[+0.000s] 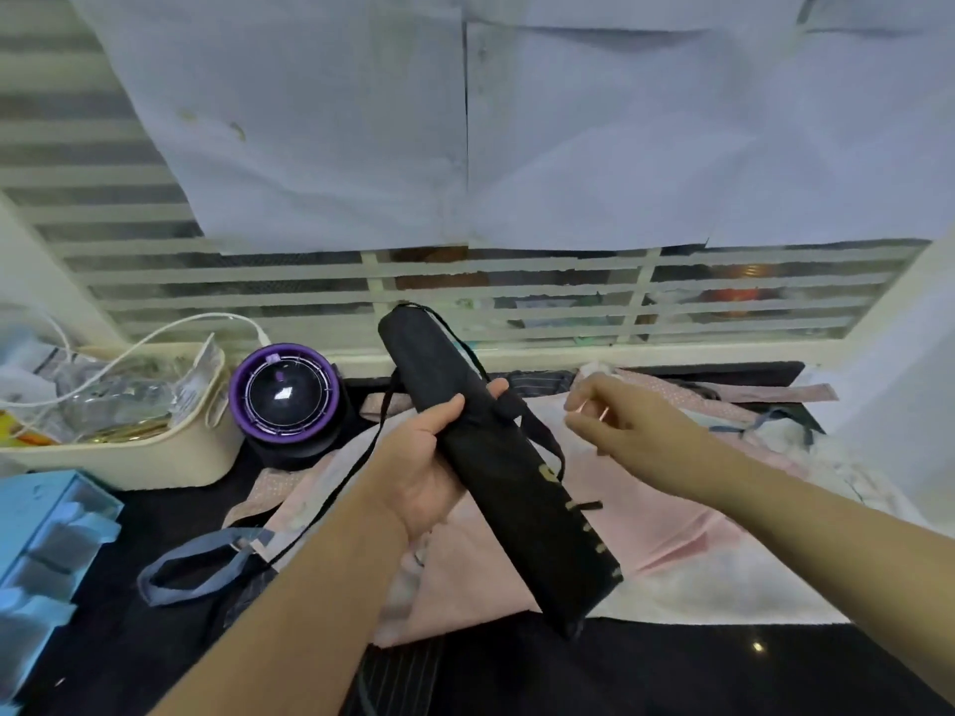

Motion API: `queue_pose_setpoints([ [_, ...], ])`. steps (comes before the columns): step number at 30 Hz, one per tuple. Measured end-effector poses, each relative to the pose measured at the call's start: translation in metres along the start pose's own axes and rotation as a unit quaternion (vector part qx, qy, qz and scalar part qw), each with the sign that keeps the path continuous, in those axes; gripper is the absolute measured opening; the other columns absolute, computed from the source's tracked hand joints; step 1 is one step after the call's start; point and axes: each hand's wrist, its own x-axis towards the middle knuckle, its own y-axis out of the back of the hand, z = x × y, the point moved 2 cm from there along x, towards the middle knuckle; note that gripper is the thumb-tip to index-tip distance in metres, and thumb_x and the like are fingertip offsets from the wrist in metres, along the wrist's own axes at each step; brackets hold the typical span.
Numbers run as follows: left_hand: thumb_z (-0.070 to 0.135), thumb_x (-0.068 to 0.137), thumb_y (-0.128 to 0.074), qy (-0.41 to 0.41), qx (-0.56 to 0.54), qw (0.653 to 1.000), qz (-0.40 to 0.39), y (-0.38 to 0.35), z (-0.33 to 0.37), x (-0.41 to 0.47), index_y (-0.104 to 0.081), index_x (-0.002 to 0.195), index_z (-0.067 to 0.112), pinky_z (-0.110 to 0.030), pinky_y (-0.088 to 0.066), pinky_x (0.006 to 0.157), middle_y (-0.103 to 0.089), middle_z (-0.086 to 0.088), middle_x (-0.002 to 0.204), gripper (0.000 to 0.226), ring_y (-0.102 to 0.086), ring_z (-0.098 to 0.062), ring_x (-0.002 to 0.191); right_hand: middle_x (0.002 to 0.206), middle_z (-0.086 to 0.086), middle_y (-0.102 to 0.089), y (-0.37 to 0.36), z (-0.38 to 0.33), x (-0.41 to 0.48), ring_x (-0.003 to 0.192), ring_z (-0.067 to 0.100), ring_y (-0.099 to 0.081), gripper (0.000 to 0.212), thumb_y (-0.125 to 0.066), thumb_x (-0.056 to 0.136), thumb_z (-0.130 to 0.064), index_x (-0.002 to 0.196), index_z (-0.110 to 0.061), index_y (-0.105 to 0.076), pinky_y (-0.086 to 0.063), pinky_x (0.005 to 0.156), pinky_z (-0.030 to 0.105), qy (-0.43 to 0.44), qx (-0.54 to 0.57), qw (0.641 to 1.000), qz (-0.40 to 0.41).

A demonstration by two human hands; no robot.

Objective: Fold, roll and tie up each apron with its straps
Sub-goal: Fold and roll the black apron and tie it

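- Two hands in view, both over the dark table (672, 674).
- L hand (429, 457): palm up, fingers and thumb wrapped round the rolled black apron (496, 472) near its mid, gripping it.
- Roll is off the table, tilted; far end points up twd the window grille, near end low on my right, above the pink apron (646, 534).
- Thin black strap (330, 488) hangs from the roll's upper part, trailing down-left past the L wrist.
- R hand (620, 410): just beside the roll, not touching; fingers loosely bent, relaxed.
- Pink apron lies spread flat on the table; blue strap loop (196, 565) lies at its left.
- Left bkgd: cream basket (155, 457), purple-ringed round device (284, 392), blue drawer unit (46, 540).
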Motion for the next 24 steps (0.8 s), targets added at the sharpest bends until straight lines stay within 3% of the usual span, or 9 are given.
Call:
queue_pose_setpoints([
  [2,0.014,0.101,-0.037,0.000,0.010,1.000,-0.007,-0.015,0.012,-0.006,-0.066,0.104,0.000,-0.039,-0.049,0.082,-0.072,-0.014,0.105,0.033,-0.071,-0.025,0.085,0.122,-0.003,-0.055,0.016,0.000,-0.006,0.109,0.013,-0.051,0.051,-0.065,0.087,-0.027,0.133,-0.021,-0.045,-0.040,0.094,0.016,0.156,-0.226,0.956,0.106],
  [4,0.013,0.100,-0.038,0.018,0.010,1.000,-0.011,-0.029,0.016,-0.010,-0.063,0.108,-0.003,-0.042,-0.047,0.088,-0.069,-0.020,0.109,0.031,-0.066,-0.030,0.094,0.144,0.003,-0.042,0.014,-0.006,-0.004,0.127,0.017,-0.040,0.070,-0.061,0.084,-0.033,0.145,-0.018,-0.030,-0.032,0.108,0.024,0.269,-0.260,0.923,0.092],
  [6,0.013,0.098,-0.041,0.044,0.001,0.999,-0.023,-0.044,0.015,-0.017,-0.061,0.114,-0.005,-0.045,-0.049,0.089,-0.068,-0.022,0.105,0.031,-0.066,-0.032,0.094,0.148,0.002,-0.038,0.019,-0.025,-0.002,0.133,0.016,-0.036,0.065,-0.051,0.085,-0.033,0.145,-0.017,-0.031,-0.026,0.113,0.024,0.319,-0.211,0.921,0.070],
  [9,0.008,0.091,-0.044,0.073,-0.014,0.995,-0.059,-0.058,0.011,-0.025,-0.064,0.100,-0.007,-0.041,-0.058,0.073,-0.068,-0.019,0.088,0.026,-0.070,-0.030,0.072,0.136,-0.002,-0.055,0.027,-0.046,-0.003,0.126,0.015,-0.044,0.049,-0.052,0.080,-0.013,0.129,-0.015,-0.057,-0.029,0.110,0.021,0.390,-0.191,0.897,0.080],
  [11,0.008,0.091,-0.044,0.067,-0.008,0.996,-0.055,-0.061,0.011,-0.027,-0.065,0.093,-0.006,-0.041,-0.054,0.081,-0.068,-0.020,0.084,0.025,-0.069,-0.030,0.067,0.124,-0.004,-0.064,0.025,-0.036,0.009,0.116,0.012,-0.051,0.041,-0.048,0.079,-0.011,0.115,-0.018,-0.068,-0.035,0.104,0.021,0.369,-0.163,0.912,0.066],
  [15,0.005,0.096,-0.039,0.052,0.022,0.998,-0.017,-0.059,0.011,-0.022,-0.062,0.101,-0.007,-0.041,-0.051,0.087,-0.069,-0.022,0.089,0.026,-0.065,-0.031,0.085,0.089,-0.024,-0.068,0.024,-0.031,0.034,0.087,-0.006,-0.061,0.031,-0.061,0.090,-0.010,0.105,-0.035,-0.073,-0.048,0.097,0.037,0.171,-0.015,0.984,-0.034],
  [17,0.002,0.096,-0.040,0.048,0.003,0.999,-0.001,-0.059,0.011,-0.017,-0.059,0.108,-0.009,-0.040,-0.059,0.072,-0.068,-0.023,0.094,0.025,-0.064,-0.032,0.088,0.084,-0.034,-0.061,0.029,-0.037,0.021,0.084,-0.012,-0.058,0.024,-0.065,0.089,-0.010,0.105,-0.027,-0.067,-0.049,0.084,0.019,0.166,0.072,0.983,-0.033],
  [19,0.002,0.098,-0.041,0.032,-0.002,0.999,0.011,-0.058,0.014,-0.011,-0.058,0.112,-0.010,-0.038,-0.060,0.056,-0.068,-0.024,0.099,0.026,-0.066,-0.033,0.086,0.081,-0.038,-0.062,0.035,-0.049,0.005,0.086,-0.016,-0.058,0.023,-0.063,0.090,-0.014,0.095,-0.036,-0.061,-0.043,0.075,0.006,0.176,0.114,0.977,-0.021],
  [24,0.013,0.099,-0.046,0.008,0.093,0.996,-0.005,-0.061,0.019,-0.006,-0.064,0.113,-0.003,-0.034,-0.060,0.061,-0.071,-0.021,0.101,0.028,-0.072,-0.027,0.078,0.073,-0.024,-0.062,0.032,-0.051,0.010,0.074,-0.008,-0.057,0.020,-0.049,0.097,-0.026,0.084,-0.020,-0.063,-0.045,0.074,0.013,0.139,0.147,0.977,-0.072],
])
